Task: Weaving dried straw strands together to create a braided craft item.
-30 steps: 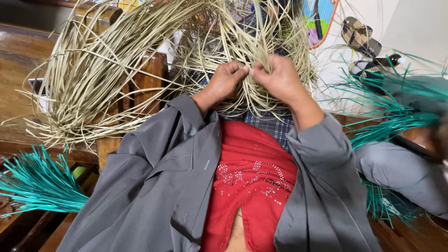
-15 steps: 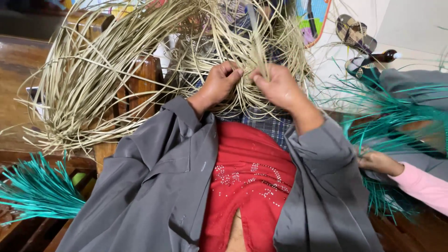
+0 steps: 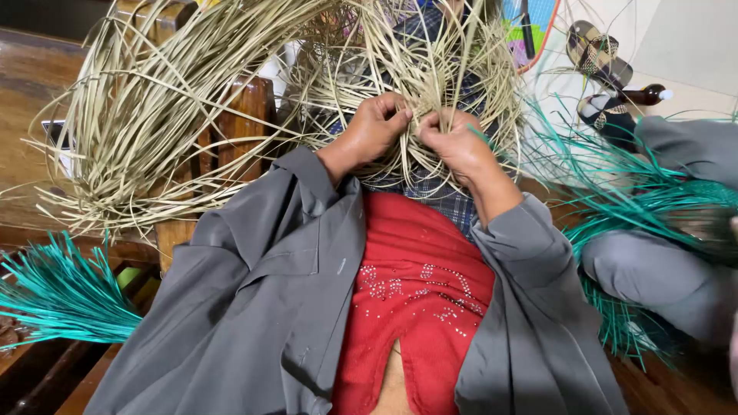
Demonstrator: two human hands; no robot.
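My left hand (image 3: 374,131) is clenched, pinching a few pale, dried straw strips (image 3: 192,107) between thumb and fingers. My right hand (image 3: 453,142) sits just beside it, thumbs nearly touching, gripping strands of the same tangled bundle. The strips loop over my lap and spread to the brown wooden bench (image 3: 31,100) at my left. Teal dyed strips (image 3: 61,300) fan out by my left elbow; more teal strips (image 3: 653,207) lie at my right.
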